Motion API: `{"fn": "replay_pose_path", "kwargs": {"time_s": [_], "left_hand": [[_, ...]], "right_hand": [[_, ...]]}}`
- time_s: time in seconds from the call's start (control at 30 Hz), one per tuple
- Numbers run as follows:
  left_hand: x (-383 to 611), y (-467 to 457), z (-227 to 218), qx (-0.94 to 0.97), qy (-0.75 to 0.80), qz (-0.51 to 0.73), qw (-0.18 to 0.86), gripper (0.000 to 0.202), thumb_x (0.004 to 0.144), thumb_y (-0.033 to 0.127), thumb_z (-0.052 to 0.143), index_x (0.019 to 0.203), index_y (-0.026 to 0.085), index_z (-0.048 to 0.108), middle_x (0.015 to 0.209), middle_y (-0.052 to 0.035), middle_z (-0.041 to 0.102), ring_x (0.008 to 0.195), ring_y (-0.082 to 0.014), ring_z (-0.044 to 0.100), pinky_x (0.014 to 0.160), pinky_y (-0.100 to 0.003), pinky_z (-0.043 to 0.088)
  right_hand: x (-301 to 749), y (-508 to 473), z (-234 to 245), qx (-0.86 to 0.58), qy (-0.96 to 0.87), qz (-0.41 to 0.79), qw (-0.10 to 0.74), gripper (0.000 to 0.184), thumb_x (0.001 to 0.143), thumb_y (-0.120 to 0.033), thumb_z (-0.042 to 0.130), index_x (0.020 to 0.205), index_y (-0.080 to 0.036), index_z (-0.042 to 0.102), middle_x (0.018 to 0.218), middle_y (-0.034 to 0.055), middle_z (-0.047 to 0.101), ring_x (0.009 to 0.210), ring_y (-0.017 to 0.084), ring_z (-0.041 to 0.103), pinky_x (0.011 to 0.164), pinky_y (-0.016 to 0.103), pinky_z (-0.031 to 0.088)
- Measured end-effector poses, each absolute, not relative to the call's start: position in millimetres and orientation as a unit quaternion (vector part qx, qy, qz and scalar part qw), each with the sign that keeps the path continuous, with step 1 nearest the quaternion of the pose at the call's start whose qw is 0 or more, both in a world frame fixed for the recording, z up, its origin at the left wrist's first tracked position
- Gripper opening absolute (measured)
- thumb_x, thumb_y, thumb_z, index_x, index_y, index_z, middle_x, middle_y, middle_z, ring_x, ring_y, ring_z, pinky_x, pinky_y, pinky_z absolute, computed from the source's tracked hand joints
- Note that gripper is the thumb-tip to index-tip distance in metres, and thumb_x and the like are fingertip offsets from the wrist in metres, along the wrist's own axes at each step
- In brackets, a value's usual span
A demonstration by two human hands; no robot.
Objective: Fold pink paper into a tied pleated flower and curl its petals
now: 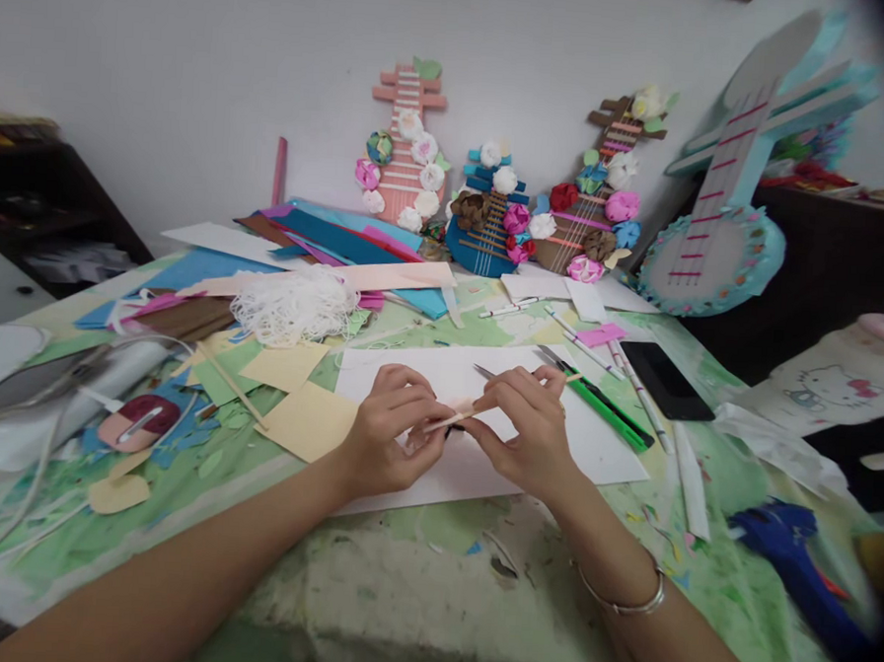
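My left hand (392, 429) and my right hand (524, 426) meet above a white sheet of paper (591, 455). Between their fingertips they pinch a thin pale peach strip (448, 421), probably paper. A small dark bit shows just under the strip; I cannot make out what it is. A pointed metal blade (482, 371) sticks out behind my right hand, and its other end is hidden. Right of that hand lies a green box cutter (608, 411) on the sheet. Cream paper pieces (310, 421) lie left of my left hand.
Paper-flower-trimmed model guitars (406, 161) lean on the wall, and a larger light-blue one (714, 237) stands right. White shredded paper (295, 306) lies beside coloured sheets (343, 237). At right are a black phone (666, 380) and a blue glue gun (793, 557).
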State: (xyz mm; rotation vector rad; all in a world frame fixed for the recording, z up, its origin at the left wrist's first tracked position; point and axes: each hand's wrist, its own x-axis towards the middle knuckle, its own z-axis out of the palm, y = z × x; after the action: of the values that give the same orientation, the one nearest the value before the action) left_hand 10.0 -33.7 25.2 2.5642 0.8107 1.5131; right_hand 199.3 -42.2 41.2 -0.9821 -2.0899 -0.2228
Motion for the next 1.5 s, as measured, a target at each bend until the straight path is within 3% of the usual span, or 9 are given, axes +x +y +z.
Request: {"fn": "replay_pose_path", "kwargs": {"time_s": [0.3,0.57,0.9,1.1,1.5], "left_hand": [[11,-31,24,0.825,0.272,0.495,-0.014,0.017,0.071,0.011,0.059,0.085,0.02,0.063,0.069,-0.0016,0.066,0.078,-0.0192,0.057,0.077,-0.039,0.043],[9,-28,24,0.821,0.319,0.473,-0.009,0.016,0.071,0.011,0.06,0.083,0.021,0.064,0.071,-0.0019,0.066,0.089,-0.0224,0.056,0.082,-0.041,0.04],[10,-28,28,0.818,0.349,0.456,0.017,0.006,0.072,0.014,0.058,0.077,0.018,0.057,0.068,-0.0029,0.06,0.081,-0.0208,0.052,0.077,-0.038,0.04],[8,-27,27,0.826,0.349,0.442,0.016,0.008,0.072,0.015,0.058,0.077,0.018,0.063,0.09,-0.0084,0.056,0.09,-0.0226,0.05,0.082,-0.041,0.04],[5,-23,33,0.829,0.326,0.425,0.16,0.008,0.077,0.017,0.057,0.07,0.018,0.06,0.093,-0.0072,0.061,0.092,-0.0209,0.053,0.084,-0.039,0.043]], "right_hand": [[200,-41,41,-0.406,-0.841,-0.086,0.346,0.016,0.083,-0.033,0.058,0.078,-0.018,0.054,0.075,0.0007,0.059,0.076,0.016,0.05,0.076,0.035,0.023],[196,-39,31,-0.45,-0.81,-0.12,0.355,0.017,0.084,-0.032,0.056,0.076,-0.018,0.054,0.075,0.0007,0.059,0.075,0.016,0.05,0.079,0.035,0.022],[192,-40,29,-0.457,-0.799,-0.109,0.375,0.019,0.084,-0.034,0.056,0.074,-0.018,0.054,0.073,0.0002,0.059,0.073,0.016,0.049,0.076,0.034,0.021],[191,-41,28,-0.451,-0.802,-0.115,0.375,0.019,0.084,-0.034,0.056,0.075,-0.018,0.054,0.074,0.0015,0.059,0.075,0.016,0.049,0.077,0.035,0.021],[193,-40,30,-0.43,-0.811,-0.091,0.386,0.018,0.085,-0.033,0.056,0.074,-0.018,0.054,0.075,0.0011,0.058,0.074,0.016,0.049,0.079,0.035,0.022]]}}
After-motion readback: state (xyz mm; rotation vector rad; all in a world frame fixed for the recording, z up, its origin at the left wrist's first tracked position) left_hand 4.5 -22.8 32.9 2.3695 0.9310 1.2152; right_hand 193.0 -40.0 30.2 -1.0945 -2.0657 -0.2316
